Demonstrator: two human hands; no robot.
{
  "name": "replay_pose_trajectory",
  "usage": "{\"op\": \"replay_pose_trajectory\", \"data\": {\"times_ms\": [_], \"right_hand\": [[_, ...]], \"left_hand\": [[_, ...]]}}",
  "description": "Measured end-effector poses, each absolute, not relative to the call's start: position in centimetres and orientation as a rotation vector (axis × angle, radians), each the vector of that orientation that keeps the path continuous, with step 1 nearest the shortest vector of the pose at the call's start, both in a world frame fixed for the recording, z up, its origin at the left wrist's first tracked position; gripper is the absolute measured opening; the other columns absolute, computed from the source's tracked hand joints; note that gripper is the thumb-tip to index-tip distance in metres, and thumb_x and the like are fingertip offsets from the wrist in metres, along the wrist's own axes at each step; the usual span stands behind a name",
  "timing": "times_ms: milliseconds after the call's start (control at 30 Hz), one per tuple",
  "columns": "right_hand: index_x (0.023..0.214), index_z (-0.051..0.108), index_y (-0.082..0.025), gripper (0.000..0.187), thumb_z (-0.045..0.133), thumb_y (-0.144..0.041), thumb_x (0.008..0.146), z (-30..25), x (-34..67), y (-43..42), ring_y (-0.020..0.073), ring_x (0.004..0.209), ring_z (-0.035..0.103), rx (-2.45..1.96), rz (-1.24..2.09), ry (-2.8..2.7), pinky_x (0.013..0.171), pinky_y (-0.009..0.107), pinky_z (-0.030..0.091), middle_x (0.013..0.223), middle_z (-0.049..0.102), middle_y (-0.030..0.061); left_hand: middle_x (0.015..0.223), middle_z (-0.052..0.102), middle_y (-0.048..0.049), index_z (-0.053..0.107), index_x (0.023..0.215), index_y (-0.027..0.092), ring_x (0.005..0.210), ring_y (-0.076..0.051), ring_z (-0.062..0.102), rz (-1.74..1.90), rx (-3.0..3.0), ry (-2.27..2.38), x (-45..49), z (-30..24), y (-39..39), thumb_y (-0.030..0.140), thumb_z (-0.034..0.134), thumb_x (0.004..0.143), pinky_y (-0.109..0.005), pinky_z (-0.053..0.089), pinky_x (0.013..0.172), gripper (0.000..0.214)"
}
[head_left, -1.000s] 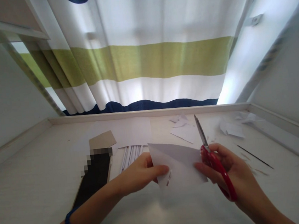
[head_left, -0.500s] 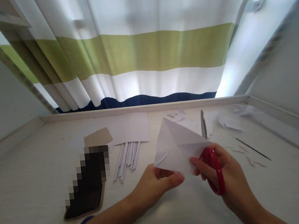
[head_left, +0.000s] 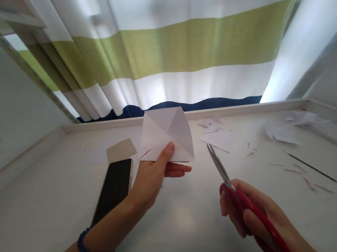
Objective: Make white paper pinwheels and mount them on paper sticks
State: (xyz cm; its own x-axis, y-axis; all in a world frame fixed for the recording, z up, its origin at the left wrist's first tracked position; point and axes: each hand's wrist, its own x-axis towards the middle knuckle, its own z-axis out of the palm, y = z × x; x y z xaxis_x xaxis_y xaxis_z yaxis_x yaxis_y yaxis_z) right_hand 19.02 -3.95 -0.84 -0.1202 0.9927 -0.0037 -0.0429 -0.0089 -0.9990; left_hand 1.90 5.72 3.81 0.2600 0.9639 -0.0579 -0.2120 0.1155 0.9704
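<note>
My left hand (head_left: 153, 171) pinches a square sheet of white paper (head_left: 163, 130) at its lower edge, thumb on top and fingers beneath. Diagonal creases cross the paper, and a short slit runs in from its lower left corner. In my right hand (head_left: 255, 209) is a pair of scissors (head_left: 221, 166) with red handles; the blades look closed and point up and to the left, apart from the paper. A blue coiled band (head_left: 92, 246) circles my left wrist.
A phone (head_left: 113, 192) lies left, partly behind my left forearm, with a brown card (head_left: 121, 150) beyond it. Paper scraps (head_left: 216, 135) lie at the back, more paper (head_left: 280, 132) to the right. A thin black stick (head_left: 314, 169) and several splinters (head_left: 310, 183) lie at right.
My right hand has let go of the paper and moved down and right, the scissors now swung forward. My left hand has carried the paper left and up. The view has shifted slightly.
</note>
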Motion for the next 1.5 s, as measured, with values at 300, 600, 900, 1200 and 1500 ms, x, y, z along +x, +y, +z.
{"op": "replay_pose_trajectory", "data": {"times_ms": [300,600,900,1200,1500], "right_hand": [[0.087,0.046,-0.02,0.039,0.043,-0.057,0.075,-1.4,19.1,-3.3,0.0124,0.057,0.039,-1.227,1.476,-1.4,0.052,0.025,0.032,0.068,0.046,-0.0002],[0.081,0.053,-0.017,0.039,0.059,-0.052,0.067,-0.3,18.8,-3.6,0.0075,0.047,0.036,-1.182,1.636,-1.139,0.042,0.02,0.031,0.058,0.044,-0.0032],[0.08,0.054,-0.016,0.037,0.061,-0.049,0.067,-0.3,18.8,-3.7,0.006,0.042,0.036,-1.184,1.642,-1.091,0.038,0.018,0.03,0.056,0.046,-0.0035],[0.079,0.053,-0.015,0.033,0.056,-0.047,0.072,0.0,18.7,-3.9,0.0057,0.044,0.036,-1.18,1.643,-1.132,0.04,0.018,0.03,0.056,0.045,-0.0036],[0.08,0.053,-0.015,0.031,0.055,-0.045,0.074,-0.2,18.6,-4.0,0.0062,0.044,0.036,-1.18,1.649,-1.103,0.04,0.019,0.03,0.055,0.044,-0.0041]], "left_hand": [[0.074,0.07,-0.0004,0.066,0.076,0.015,0.061,-0.011,0.065,0.905,1.207,0.929,0.7,5.2,6.3,0.026,0.061,0.072,-0.014,0.052,0.053,0.013],[0.07,0.07,0.0014,0.066,0.074,0.017,0.062,-0.011,0.066,0.821,1.209,0.975,0.9,5.8,5.6,0.027,0.067,0.066,-0.015,0.053,0.057,0.013],[0.067,0.07,0.0019,0.067,0.073,0.018,0.063,-0.011,0.066,0.763,1.245,1.02,1.0,5.8,5.4,0.029,0.065,0.067,-0.016,0.052,0.058,0.012],[0.065,0.07,-0.0021,0.067,0.069,0.015,0.061,-0.014,0.065,0.688,1.237,1.099,1.5,6.7,5.1,0.023,0.064,0.068,-0.019,0.05,0.056,0.009],[0.065,0.07,-0.0018,0.067,0.07,0.014,0.061,-0.012,0.065,0.731,1.263,1.087,1.7,6.2,4.7,0.025,0.063,0.069,-0.015,0.05,0.055,0.012]]}}
